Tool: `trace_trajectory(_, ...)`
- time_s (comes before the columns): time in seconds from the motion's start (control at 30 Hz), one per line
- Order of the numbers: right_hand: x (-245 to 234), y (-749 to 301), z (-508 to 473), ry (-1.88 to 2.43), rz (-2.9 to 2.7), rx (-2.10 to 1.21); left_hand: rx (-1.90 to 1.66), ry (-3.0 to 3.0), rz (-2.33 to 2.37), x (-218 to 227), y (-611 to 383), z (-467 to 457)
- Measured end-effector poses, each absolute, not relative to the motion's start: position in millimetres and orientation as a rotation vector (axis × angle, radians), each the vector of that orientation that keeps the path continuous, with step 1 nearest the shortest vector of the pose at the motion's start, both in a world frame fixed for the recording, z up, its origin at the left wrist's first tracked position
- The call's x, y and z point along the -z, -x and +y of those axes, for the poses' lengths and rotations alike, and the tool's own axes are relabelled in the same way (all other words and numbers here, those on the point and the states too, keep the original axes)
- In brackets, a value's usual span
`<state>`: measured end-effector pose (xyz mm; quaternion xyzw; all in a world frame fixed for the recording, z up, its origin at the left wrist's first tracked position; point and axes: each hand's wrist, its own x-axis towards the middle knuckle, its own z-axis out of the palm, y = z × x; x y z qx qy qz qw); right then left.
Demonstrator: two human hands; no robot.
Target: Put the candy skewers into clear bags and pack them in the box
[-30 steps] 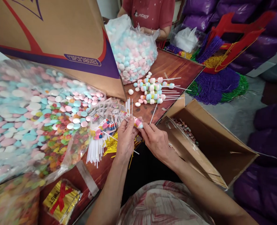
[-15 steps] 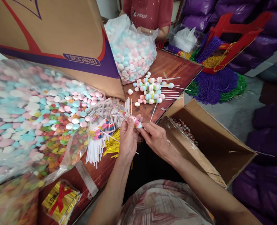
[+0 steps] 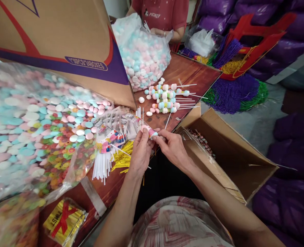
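Between my two hands is a candy skewer in a printed clear wrapper (image 3: 151,132), its pink and blue pieces partly hidden by fingers. My left hand (image 3: 141,149) is closed around the wrapper's left part. At its right end, my right hand (image 3: 172,144) pinches the wrapper with thumb and fingers. Just left of my left hand lie printed wrappers (image 3: 110,137), white sticks (image 3: 102,164) and gold twist ties (image 3: 123,156). Beyond my hands, several unwrapped candy skewers (image 3: 164,97) are piled with their sticks pointing right.
Loose candies (image 3: 28,120) in clear plastic cover the table's left side. A large carton (image 3: 59,37) and a bag of candies (image 3: 144,55) stand behind. An open cardboard box (image 3: 239,154) sits below the table at right. A person in a red shirt (image 3: 164,13) is across the table.
My right hand's fingers have shifted their grip at the wrapper's end, bending closer in. The left hand keeps its hold. The whole view has moved slightly.
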<state>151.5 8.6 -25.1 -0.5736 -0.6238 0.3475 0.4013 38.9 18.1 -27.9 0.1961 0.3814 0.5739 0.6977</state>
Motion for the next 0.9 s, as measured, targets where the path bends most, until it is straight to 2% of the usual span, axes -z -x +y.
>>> trace_trajectory(0.17, 31.1, -136.3, 2.4, 1.761, -1.887, -0.256, -1.37, -0.502, 0.934, 30.1, -47.5, 13.5)
trace_trajectory(0.3, 32.4, -128.7, 5.7, 1.87, -1.954, -0.079, -1.425, -0.557, 0.976, 30.1, -52.7, 11.5)
trace_trajectory(0.43, 26.3, -131.8, 2.4, 1.815, -1.928, -0.189, -1.375, -0.421, 0.913, 28.4, -49.9, 13.2)
trace_trajectory(0.63, 26.7, -144.6, -15.5, 1.431, -1.831, -0.505, -1.344, -0.314, 0.884, 27.0, -40.5, 19.5)
trace_trajectory(0.9, 39.9, -146.7, -15.9, 1.35, -1.853, -0.512, -1.315, -0.361, 0.894, 28.3, -38.4, 18.8)
